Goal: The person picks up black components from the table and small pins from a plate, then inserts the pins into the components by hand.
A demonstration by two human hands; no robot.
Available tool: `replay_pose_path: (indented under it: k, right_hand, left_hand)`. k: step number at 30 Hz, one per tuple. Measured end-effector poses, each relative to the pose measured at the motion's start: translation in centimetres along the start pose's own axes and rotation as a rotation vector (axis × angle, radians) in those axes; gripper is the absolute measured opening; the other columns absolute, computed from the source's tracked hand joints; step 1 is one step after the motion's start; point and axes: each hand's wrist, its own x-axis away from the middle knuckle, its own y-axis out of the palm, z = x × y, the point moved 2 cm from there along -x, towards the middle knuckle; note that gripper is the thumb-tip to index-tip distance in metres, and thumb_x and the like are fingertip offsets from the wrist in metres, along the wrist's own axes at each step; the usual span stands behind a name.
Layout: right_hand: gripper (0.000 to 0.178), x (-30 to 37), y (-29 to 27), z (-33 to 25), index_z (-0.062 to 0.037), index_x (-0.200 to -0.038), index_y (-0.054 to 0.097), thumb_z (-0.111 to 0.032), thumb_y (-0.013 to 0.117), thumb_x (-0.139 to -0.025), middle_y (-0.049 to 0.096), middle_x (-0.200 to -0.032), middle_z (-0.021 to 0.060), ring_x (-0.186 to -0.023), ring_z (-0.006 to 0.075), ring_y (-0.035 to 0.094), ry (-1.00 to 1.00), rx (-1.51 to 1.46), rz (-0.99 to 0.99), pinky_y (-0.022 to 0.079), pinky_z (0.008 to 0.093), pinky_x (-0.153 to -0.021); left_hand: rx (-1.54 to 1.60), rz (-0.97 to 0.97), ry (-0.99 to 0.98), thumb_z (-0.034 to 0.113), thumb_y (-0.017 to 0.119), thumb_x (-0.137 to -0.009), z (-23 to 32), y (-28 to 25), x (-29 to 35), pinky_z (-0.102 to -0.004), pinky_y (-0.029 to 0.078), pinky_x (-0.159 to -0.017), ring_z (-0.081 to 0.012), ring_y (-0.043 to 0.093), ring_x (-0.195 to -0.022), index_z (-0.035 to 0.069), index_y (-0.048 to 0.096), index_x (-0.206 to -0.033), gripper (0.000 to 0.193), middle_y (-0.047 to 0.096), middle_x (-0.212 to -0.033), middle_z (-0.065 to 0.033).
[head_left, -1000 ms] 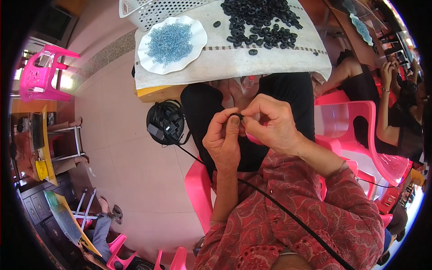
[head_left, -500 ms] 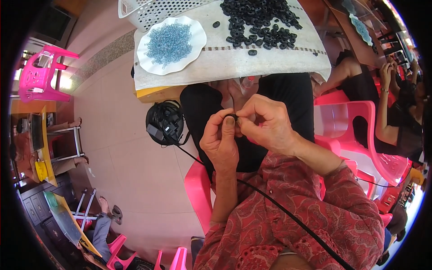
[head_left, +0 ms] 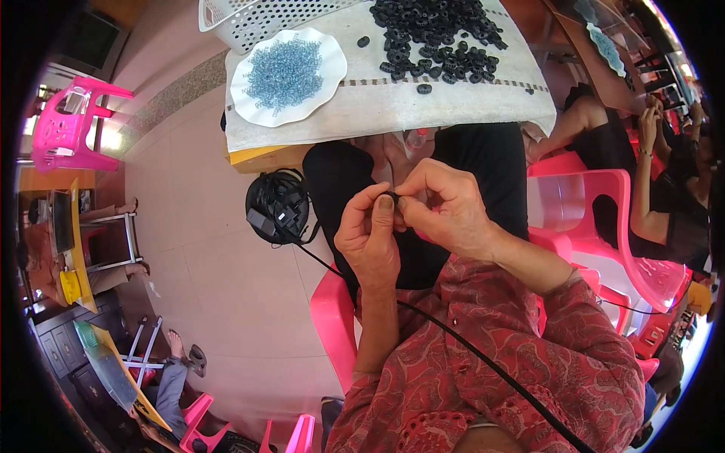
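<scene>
Above my lap, my left hand (head_left: pixel 370 234) pinches a small black plastic part (head_left: pixel 392 197) between thumb and fingers. My right hand (head_left: pixel 447 208) meets it from the other side, its thumb and forefinger closed at the same part; whether a second tiny piece sits in that pinch is hidden. On the cloth-covered table (head_left: pixel 317 133) in front lies a pile of black oval parts (head_left: pixel 434 34), with a few loose ones at its edge. Left of the pile, a white wavy-rimmed plate (head_left: pixel 331 57) bears a heap of small clear-blue pieces (head_left: pixel 283 74).
A white perforated basket (head_left: pixel 249 23) stands at the table's far left. On the floor left of my knees sits a black bag (head_left: pixel 278 208), with a cable crossing my lap. Pink plastic chairs (head_left: pixel 619 204) and other people are on both sides.
Almost nothing differs. Both hands stay closed around the black part, with only a very slight shift of the fingers.
</scene>
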Motion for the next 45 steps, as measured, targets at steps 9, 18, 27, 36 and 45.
replay_pose_path:
  k: [9,18,27,36,45]
  right_hand:
    - [0.01,-0.04,-0.26,0.17,0.0024,-0.082,0.058,0.0,0.064,-0.075,0.059,-0.071,0.0073,-0.058,0.0088,0.059,0.015,0.001,-0.003,0.045,0.0229,-0.049]
    - [0.01,-0.04,-0.5,-0.18,0.0033,-0.083,0.058,0.002,0.063,-0.075,0.059,-0.073,0.0084,-0.06,0.0109,0.063,0.005,0.001,-0.007,0.047,0.0235,-0.05]
    - [0.007,0.23,-0.56,0.02,0.0043,-0.084,0.058,0.002,0.062,-0.078,0.06,-0.075,0.0091,-0.065,0.0125,0.066,0.037,-0.1,-0.025,0.051,0.0231,-0.053]
    - [0.007,0.35,-0.53,0.49,0.0045,-0.086,0.059,0.0,0.062,-0.081,0.063,-0.074,0.0083,-0.064,0.0105,0.064,0.107,-0.178,-0.048,0.051,0.0226,-0.053]
    - [0.009,0.62,-0.74,-0.18,0.0031,-0.095,0.06,-0.002,0.058,-0.088,0.065,-0.073,0.0077,-0.064,0.0091,0.063,0.321,-0.364,-0.107,0.052,0.0218,-0.053]
  left_hand:
    - [-0.09,-0.013,0.029,0.002,0.054,-0.092,0.13,0.12,-0.04,-0.0194,0.044,-0.057,-0.0072,0.052,-0.062,-0.005,0.061,-0.106,0.017,0.058,-0.076,-0.0027]
    - [-0.129,-0.052,0.031,0.0,0.051,-0.092,0.16,0.06,0.02,-0.0201,0.046,-0.058,-0.0075,0.054,-0.065,-0.005,0.06,-0.109,0.019,0.057,-0.083,-0.0028]
    - [-0.19,-0.061,0.083,-0.001,0.054,-0.091,0.05,-0.23,-0.07,-0.0185,0.048,-0.06,-0.0062,0.055,-0.066,-0.005,0.061,-0.107,0.018,0.056,-0.083,-0.002]
    - [-0.108,-0.048,0.04,0.002,0.054,-0.091,0.06,-0.07,0.0,-0.0193,0.048,-0.059,-0.0069,0.055,-0.065,-0.005,0.061,-0.107,0.018,0.058,-0.079,-0.0027]
    - [0.076,-0.018,-0.111,0.01,0.054,-0.094,-0.26,-0.36,-0.13,-0.021,0.048,-0.06,-0.0083,0.055,-0.066,-0.004,0.06,-0.11,0.023,0.06,-0.078,-0.0034]
